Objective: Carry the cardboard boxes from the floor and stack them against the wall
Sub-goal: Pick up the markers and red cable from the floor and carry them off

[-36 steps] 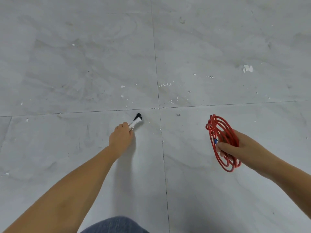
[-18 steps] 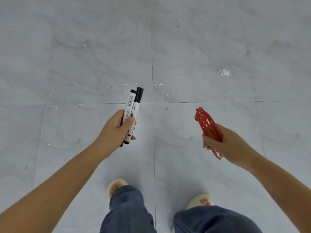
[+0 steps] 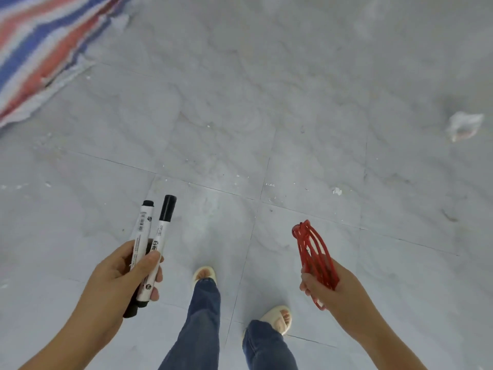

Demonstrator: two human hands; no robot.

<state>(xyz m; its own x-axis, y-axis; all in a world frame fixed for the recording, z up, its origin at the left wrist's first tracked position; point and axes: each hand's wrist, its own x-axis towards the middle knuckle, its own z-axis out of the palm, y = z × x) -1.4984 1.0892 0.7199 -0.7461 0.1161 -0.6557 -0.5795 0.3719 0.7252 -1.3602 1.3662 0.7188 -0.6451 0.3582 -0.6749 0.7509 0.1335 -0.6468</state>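
Note:
No cardboard box is in view. My left hand (image 3: 121, 279) grips two white markers (image 3: 153, 243) with black caps, their tips pointing up and away from me. My right hand (image 3: 326, 289) holds a coil of red cord (image 3: 310, 252), its loops standing up above my fingers. Both hands hover at waist height over the grey tiled floor (image 3: 266, 116).
A red, white and blue striped tarp (image 3: 40, 46) lies at the top left. A crumpled clear wrapper (image 3: 464, 125) sits on the floor at the right, with small white scraps (image 3: 337, 191) scattered about. My jeans and sandalled feet (image 3: 205, 275) are below.
I have risen from picking a marker off the floor and my view has swung onward. The left hand now holds two markers upright. The tarp and wrapper came into view.

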